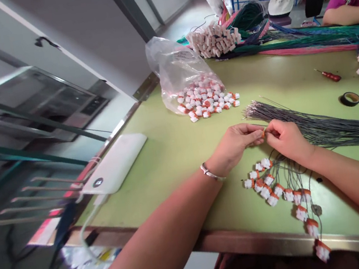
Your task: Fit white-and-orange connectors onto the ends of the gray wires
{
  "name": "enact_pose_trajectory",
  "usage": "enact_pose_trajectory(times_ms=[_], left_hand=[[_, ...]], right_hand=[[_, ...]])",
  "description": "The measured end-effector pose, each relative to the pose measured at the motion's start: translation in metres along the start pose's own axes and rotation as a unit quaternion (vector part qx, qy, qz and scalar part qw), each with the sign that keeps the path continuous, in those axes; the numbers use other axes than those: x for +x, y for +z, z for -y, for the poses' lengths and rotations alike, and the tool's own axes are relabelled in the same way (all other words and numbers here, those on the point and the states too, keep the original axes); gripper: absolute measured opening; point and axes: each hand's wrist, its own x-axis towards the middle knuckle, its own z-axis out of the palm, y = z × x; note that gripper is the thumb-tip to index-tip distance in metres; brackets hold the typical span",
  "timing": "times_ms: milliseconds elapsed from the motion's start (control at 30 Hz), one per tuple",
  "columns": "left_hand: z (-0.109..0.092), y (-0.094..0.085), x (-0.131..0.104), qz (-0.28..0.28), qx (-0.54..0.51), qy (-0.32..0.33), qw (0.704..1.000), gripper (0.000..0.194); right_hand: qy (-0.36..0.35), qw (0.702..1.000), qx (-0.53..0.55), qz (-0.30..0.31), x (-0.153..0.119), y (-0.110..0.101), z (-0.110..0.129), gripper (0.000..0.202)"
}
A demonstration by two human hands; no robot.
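Pinches a small connector (263,134) between thumb and fingers of the left hand (237,142), in mid-picture just above the green bench (158,174), with only a sliver of orange plastic in sight; cannot tell which way its long axis runs. Meets it from the opposite side with the right hand (285,139), fingers curled and closed at the tips, the part gripped hidden. Beneath the hands, a spray of orange-and-white connectors (288,195), blocky and glossy, trailing on thin dark leads (291,166), orange ends toward the leads, white ends mostly pointing outward, to the left and to the near bench edge. Just beyond the right wrist, a long sheaf of dark wires (318,122), smooth and thin, its long axis running from pale, splayed tips at upper left down to the right and out of view. Farther off, a crumpled, see-through plastic bag (172,71), its mouth spilling more loose connectors (207,93) in mixed directions. Toward the right, a black ring of tape (343,99) and a slim tool (331,76) with a rounded red handle, its metal shaft pointing to the upper left. At the left bench edge, a flat, smooth white slab (113,164) with rounded corners, lying slantwise.
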Motion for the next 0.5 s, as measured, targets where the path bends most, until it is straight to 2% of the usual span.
enact_pose_trajectory(times_ms=[200, 500], left_hand=[[-0.0026, -0.0041, 0.0025, -0.009, -0.064, -0.023, 0.998, 0.012], [0.0006, -0.0042, 0.0022, 0.005, -0.042, -0.022, 0.999, 0.012]], right_hand=[[0.103, 0.985, 0.139, 0.005, 0.0051, -0.0052, 0.0014, 0.010], [0.071, 0.994, 0.081, 0.005, 0.0049, -0.0024, 0.0045, 0.006]])
